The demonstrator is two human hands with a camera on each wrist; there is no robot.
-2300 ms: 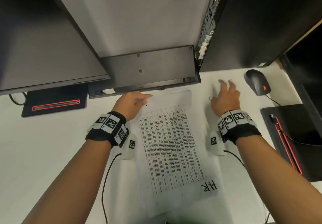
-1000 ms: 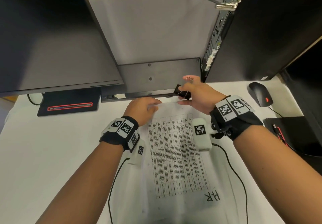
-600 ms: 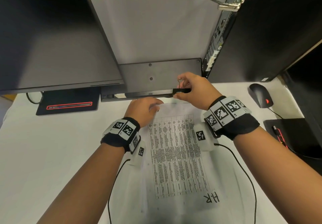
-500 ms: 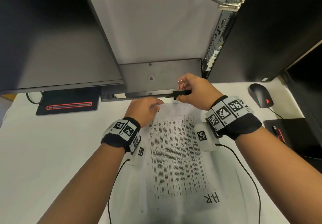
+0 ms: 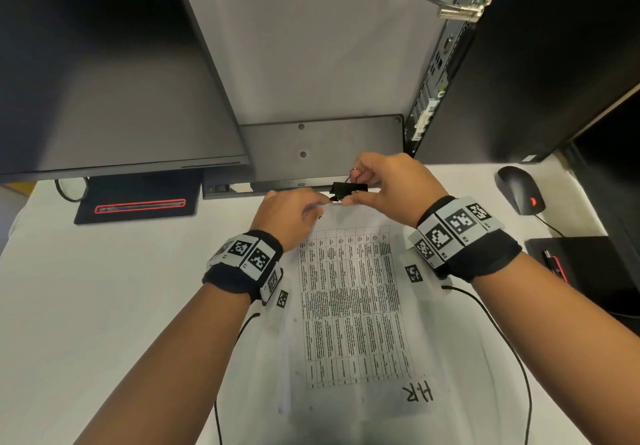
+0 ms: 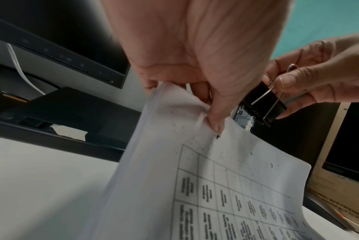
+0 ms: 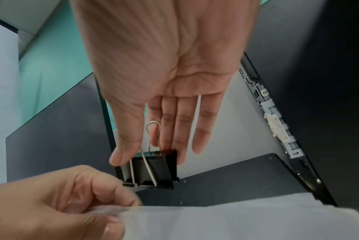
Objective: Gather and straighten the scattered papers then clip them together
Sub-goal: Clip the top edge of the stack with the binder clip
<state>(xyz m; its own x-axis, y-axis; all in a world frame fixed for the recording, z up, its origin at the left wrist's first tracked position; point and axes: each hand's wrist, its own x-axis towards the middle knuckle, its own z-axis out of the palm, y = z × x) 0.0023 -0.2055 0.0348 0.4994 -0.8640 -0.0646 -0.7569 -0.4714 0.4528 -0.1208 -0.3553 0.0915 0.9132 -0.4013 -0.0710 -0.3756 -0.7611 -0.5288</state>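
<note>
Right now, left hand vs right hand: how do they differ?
The left hand pinches the papers at their lifted far edge; the right hand grips the black binder clip above that edge. Left hand's fingers curl; right hand's are straighter. Both meet at the same edge.

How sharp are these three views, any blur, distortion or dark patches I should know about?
Head view: sharp, wide-angle bending at the edges, papers shadowed near the bottom. Left wrist view: left hand soft, table text blurred. Right wrist view: binder clip fairly crisp, right hand and paper edge soft.
</note>
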